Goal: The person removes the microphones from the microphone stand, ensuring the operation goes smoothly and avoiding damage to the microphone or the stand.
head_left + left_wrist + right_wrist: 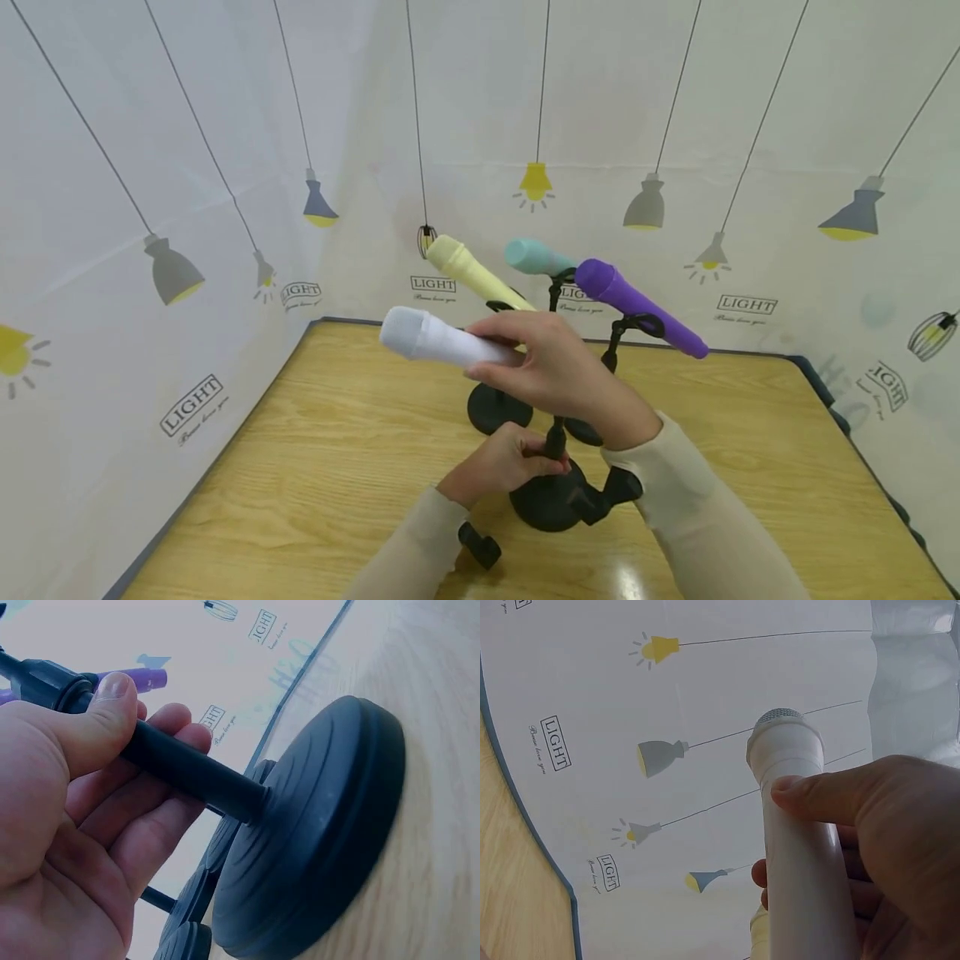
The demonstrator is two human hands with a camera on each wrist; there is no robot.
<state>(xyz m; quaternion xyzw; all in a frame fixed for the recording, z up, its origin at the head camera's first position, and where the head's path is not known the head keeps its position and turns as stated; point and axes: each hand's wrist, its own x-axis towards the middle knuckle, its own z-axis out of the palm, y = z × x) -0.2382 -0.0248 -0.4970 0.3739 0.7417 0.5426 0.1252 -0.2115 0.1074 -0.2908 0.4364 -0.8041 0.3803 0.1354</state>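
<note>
My right hand grips a white microphone by its handle, thumb on one side and fingers round the other. The microphone tilts with its mesh head up and to the left, above the nearest stand. In the right wrist view the thumb lies just below the head. Lower down, my left hand holds the upright pole of a black microphone stand, thumb and fingers about it. The stand's round ridged base is on the table; my right forearm hides part of the stand's top.
Behind the hands, a yellow microphone, a teal one and a purple one rest tilted in black stands. A second round base sits behind the left hand. Lamp-printed sheets enclose the wooden table.
</note>
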